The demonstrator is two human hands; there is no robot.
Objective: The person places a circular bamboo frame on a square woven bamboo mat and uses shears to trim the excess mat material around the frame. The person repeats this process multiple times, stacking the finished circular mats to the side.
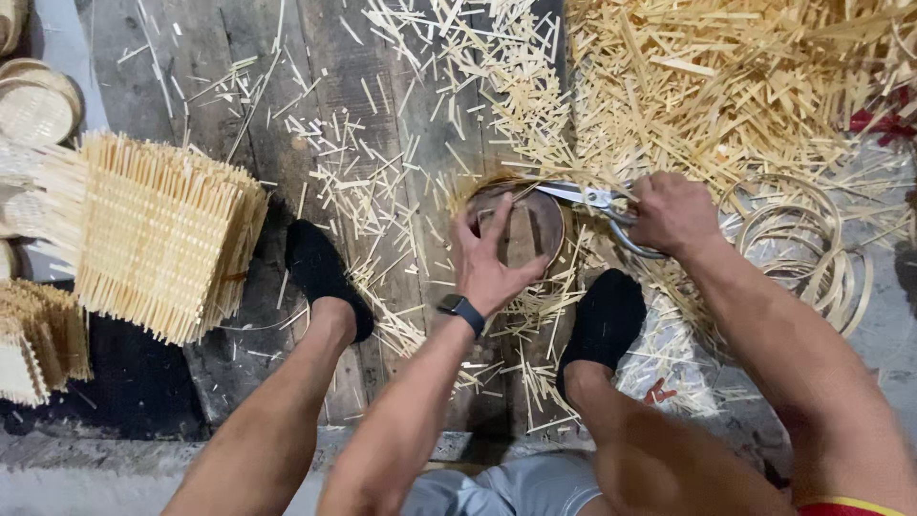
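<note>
At nine o'clock lay a stack of woven mats point(162, 234), their strip ends bristling outward, with finished round lids point(36, 105) at ten o'clock beside them. Loose offcuts point(373, 182) littered the plank floor point(239, 57) between the two black-socked feet point(323, 272). At the centre sat the small round basket point(521, 225), held between the feet, its rim ragged with untrimmed strips. The left hand point(492, 263) pressed down on it, fingers spread across the near rim and into the opening, steadying rather than squeezing. The basket looked light and springy, likely to flex or crush under a hard pinch, so the rim (its stiffest part) seemed the sensible place to hold. At two o'clock of the basket the right hand point(673, 212) was clenched around the handles of the shears point(597, 199), whose blades reached over the far rim. Bamboo hoops point(812, 244) lay at three o'clock, under a heap of cuttings point(726, 76) at one o'clock.
</note>
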